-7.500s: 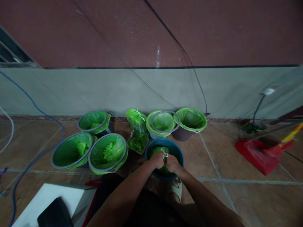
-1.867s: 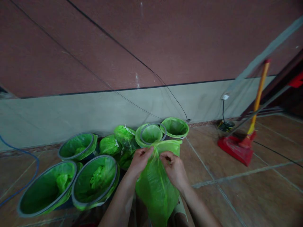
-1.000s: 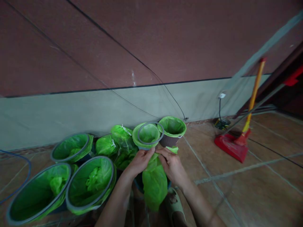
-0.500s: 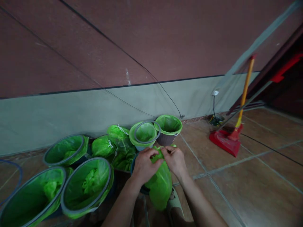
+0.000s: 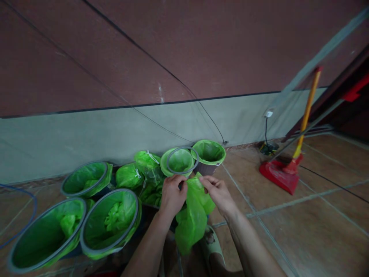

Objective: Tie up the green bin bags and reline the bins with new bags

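Observation:
A thin bright green plastic bag hangs between my hands, its top edge stretched and its lower part dangling above the floor. My left hand pinches the upper left of that edge, the fingers curled in. At the upper right, my right hand grips the bag between thumb and fingers. Behind the hands stands a small bin with a green liner and a loose grey ring lying across its top. Beside it is a brown bin, also green-lined. Something dark behind the bag is mostly hidden.
Several green-lined bins with grey rims, one being the front bin, stand at left. Tied green bags lie by the wall. A red dustpan and yellow-handled broom are at right. A shoe is below my hands.
My hands have moved apart, spreading the bag's top edge wider. The hanging bag has swung and changed shape. The whole view has shifted slightly, so the bins appear farther right.

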`<state>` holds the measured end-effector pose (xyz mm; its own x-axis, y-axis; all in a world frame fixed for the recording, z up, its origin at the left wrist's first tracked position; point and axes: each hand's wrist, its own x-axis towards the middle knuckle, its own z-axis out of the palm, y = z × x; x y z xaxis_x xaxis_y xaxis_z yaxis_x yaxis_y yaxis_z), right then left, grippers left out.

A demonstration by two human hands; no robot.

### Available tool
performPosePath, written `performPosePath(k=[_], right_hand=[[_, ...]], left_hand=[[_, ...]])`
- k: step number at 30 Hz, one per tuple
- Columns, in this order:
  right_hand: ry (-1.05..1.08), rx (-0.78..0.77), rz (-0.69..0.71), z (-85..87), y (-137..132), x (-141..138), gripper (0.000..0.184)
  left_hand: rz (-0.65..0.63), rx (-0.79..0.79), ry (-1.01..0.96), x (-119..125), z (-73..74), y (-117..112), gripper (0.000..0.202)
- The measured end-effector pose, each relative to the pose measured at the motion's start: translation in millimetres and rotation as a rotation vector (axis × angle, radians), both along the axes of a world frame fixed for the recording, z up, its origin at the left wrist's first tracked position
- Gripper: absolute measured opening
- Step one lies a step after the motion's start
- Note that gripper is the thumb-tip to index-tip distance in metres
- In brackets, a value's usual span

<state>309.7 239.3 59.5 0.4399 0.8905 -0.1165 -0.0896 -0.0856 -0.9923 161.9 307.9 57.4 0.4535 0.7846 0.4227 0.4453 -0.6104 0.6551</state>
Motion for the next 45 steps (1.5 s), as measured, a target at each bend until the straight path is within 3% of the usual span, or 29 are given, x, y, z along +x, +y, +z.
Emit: performPosePath(k=[4, 8, 12, 20, 24, 30, 34, 39, 45], right_hand=[[-0.129, 0.103, 0.162, -6.1, 0, -3, 0.028], [-0.334, 0.071, 0.143, -10.3, -1, -6, 0.027], [-0.508, 0.067, 0.131, -7.5, -2, -10, 0.027], [-0.762, -0.043, 0.185, -1.7, -2, -17, 0.017], [-0.795, -0.111, 0.251, -2.9, -5, -14, 0.017], [-0.705, -0.183, 0.379, -18.5, -9, 0, 0.015], [-0.723, -0.167, 0.483, -26.6, -10, 3, 0.015], [-0.919, -0.261, 0.525, -26.9, -14, 0, 0.017], [-1.267, -0.401, 0.396, -30.4, -20, 5, 0.024]], left_hand=[[0.002, -0.078, -0.028, -3, -4.9, 7, 0.028], [-0.089, -0.166, -0.144, -3, -3.1, 3, 0.046], [-0.185, -0.282, -0.189, -2, 2.5, -1, 0.026], [-0.075, -0.318, -0.295, -7, 0.1, 9, 0.021], [0.012, -0.413, -0.45, -16, 2.3, 18, 0.024], [0.192, -0.408, -0.727, -44, 9.9, 38, 0.026], [0.242, -0.377, -0.849, -62, 13.3, 47, 0.029], [0.327, -0.288, -0.995, -80, 22.2, 52, 0.026], [0.36, -0.257, -1.16, -106, 34.1, 58, 0.03]])
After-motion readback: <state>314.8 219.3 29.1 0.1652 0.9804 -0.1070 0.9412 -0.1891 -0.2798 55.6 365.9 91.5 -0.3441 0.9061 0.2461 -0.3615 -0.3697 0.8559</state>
